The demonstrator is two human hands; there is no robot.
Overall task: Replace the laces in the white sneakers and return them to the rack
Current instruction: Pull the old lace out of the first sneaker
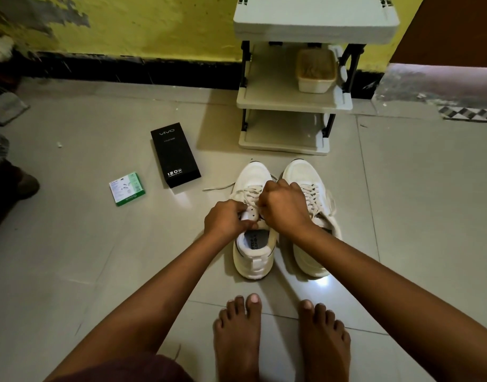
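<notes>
Now my left hand point(227, 217) pinches the left sneaker point(253, 224) at its collar while my right hand point(285, 208) seemingly clenches its lace point(223, 186). Best I pull steadily, bracing the shoe against the floor.

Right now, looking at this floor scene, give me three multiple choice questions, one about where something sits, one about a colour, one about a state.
1. Where is the tall black cardboard box?
A. On the tiled floor left of the white plastic shoe rack
B. On the rack's top shelf
C. Inside a sneaker

2. What colour is the wall behind the rack?
A. Blue
B. Yellow
C. Grey

3. What are the two hands doing?
A. Resting flat on the floor
B. Lifting the box
C. Working at the laces of the left white lace-up sneaker

Answers: 1 A, the box lies on the tiles beside the rack. 2 B, yellow paint shows above a black skirting. 3 C, the left hand and right hand both grip at that sneaker's lacing.
</notes>
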